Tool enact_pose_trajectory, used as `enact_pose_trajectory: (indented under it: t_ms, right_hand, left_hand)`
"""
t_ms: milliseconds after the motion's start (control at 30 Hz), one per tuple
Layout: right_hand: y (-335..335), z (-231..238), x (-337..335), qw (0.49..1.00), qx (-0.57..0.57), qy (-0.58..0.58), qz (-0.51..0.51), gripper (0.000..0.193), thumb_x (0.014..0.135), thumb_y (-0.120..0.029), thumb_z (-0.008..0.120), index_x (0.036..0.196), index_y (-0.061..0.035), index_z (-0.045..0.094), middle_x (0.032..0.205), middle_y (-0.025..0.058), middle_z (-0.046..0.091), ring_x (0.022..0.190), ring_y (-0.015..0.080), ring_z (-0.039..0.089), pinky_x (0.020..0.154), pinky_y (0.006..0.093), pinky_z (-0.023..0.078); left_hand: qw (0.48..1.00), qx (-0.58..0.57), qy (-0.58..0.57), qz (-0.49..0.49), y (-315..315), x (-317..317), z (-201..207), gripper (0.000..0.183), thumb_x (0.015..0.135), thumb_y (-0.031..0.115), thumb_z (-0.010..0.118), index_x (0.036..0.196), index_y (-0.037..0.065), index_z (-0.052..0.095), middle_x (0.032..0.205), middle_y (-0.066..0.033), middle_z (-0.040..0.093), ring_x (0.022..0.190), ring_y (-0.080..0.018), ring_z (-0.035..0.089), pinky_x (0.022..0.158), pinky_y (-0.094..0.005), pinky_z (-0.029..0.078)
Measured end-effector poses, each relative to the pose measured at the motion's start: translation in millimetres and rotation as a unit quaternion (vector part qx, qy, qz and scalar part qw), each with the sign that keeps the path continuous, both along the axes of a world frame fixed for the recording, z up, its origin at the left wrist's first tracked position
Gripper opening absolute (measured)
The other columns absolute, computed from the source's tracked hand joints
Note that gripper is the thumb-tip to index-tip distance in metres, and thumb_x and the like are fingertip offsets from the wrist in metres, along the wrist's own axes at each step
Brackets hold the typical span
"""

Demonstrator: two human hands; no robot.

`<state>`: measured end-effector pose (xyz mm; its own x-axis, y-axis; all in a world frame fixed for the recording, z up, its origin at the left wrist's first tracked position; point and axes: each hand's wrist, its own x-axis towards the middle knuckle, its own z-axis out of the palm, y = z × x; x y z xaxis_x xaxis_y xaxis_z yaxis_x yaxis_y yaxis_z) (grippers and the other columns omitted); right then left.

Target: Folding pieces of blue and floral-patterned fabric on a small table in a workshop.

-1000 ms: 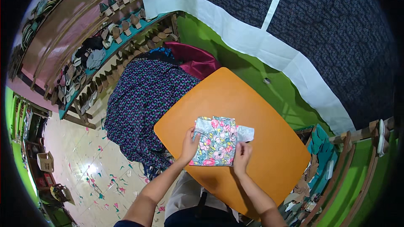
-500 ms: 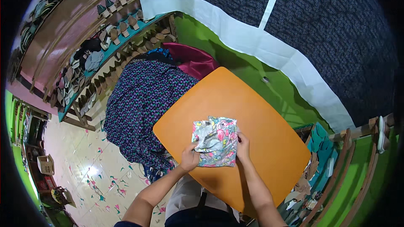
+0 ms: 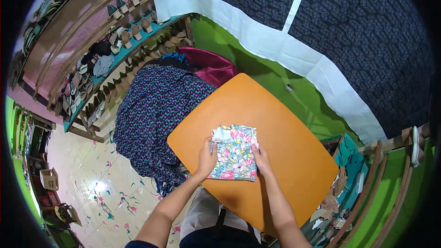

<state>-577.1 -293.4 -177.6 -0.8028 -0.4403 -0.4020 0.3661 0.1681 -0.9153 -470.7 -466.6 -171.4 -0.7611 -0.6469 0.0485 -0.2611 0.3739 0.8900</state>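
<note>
A floral cloth (image 3: 232, 158), white with pink, yellow and grey-green blooms, is folded into a rough square near the close side of an orange table (image 3: 275, 124). A pale plain patch shows at its upper left corner. My left hand (image 3: 207, 160) grips the cloth's left edge, thumb along the top and the other fingers partly hidden. On the opposite edge, my right hand (image 3: 262, 160) pinches the fabric between thumb and fingers.
Dark purple patterned fabric (image 3: 156, 105) is heaped left of the table, beside maroon satin (image 3: 213, 66). A shoe rack (image 3: 124, 41) stands at the far left. Scraps litter the tiled floor (image 3: 92, 156). Teal material (image 3: 351, 160) and more scraps lie at the right.
The cloth has gone from wrinkled, with a greyish side showing, to flatter with its bright floral side up. My left hand has moved farther up its left edge.
</note>
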Motion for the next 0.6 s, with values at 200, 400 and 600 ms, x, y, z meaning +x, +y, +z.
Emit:
enact_pose_trajectory:
  t_ms: [200,400,600]
  right_hand:
    - [-6,-16,12,0.983,0.069,0.153,-0.069,0.036,0.083,-0.022,0.057,0.106,0.005,0.052,0.095,0.0136,0.059,0.089,0.0161,0.053,0.078,0.0281,0.042]
    - [-24,-10,12,0.914,0.267,0.299,-0.062,0.032,0.084,-0.022,0.051,0.104,0.0026,0.053,0.097,0.0188,0.056,0.091,0.0354,0.052,0.08,0.0394,0.041]
    - [-27,19,21,0.808,0.38,0.45,0.039,0.044,0.084,-0.027,0.047,0.122,-0.0058,0.042,0.128,0.0114,0.039,0.12,0.0307,0.032,0.097,0.049,0.024]
  left_hand:
    - [1.0,0.015,-0.002,0.022,0,-3,1,0.03,0.085,0.021,0.05,0.105,-0.002,0.047,0.084,-0.0243,0.058,0.078,-0.0384,0.058,0.065,-0.0434,0.044]
    - [0.984,-0.053,-0.165,0.049,1,-16,-8,0.024,0.084,0.019,0.051,0.098,0.0,0.049,0.083,-0.0202,0.058,0.078,-0.035,0.056,0.068,-0.0411,0.043]
    - [0.97,-0.222,-0.095,-0.009,6,-13,12,0.037,0.083,0.022,0.047,0.115,0.004,0.044,0.121,-0.0217,0.04,0.112,-0.0317,0.039,0.092,-0.042,0.032]
